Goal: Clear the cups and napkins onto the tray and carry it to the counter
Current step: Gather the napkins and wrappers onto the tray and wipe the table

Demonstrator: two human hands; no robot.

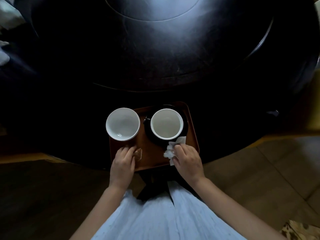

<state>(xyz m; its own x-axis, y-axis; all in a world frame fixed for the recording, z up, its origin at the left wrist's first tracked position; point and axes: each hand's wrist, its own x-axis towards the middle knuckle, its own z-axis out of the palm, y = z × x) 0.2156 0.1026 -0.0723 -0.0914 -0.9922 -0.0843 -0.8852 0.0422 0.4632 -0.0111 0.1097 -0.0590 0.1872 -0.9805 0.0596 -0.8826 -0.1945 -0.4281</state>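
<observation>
A brown tray [191,118] lies at the near edge of a dark round table [155,58]. Two white cups stand on it: the left cup [122,124] near the tray's left rim, and the right cup [166,123] on a black saucer [185,124]. My left hand [123,164] rests at the tray's near left edge, its fingers on a small brown wrapper [138,154]. My right hand [187,161] holds a crumpled white napkin [170,149] over the tray's near right part, beside the saucer.
The table's inner raised ring [155,18] catches light at the back. Pale fabric [7,18] shows at the far left. A tiled floor [268,170] lies to the right, a dark rug [43,196] to the left. My light blue skirt [164,219] fills the bottom.
</observation>
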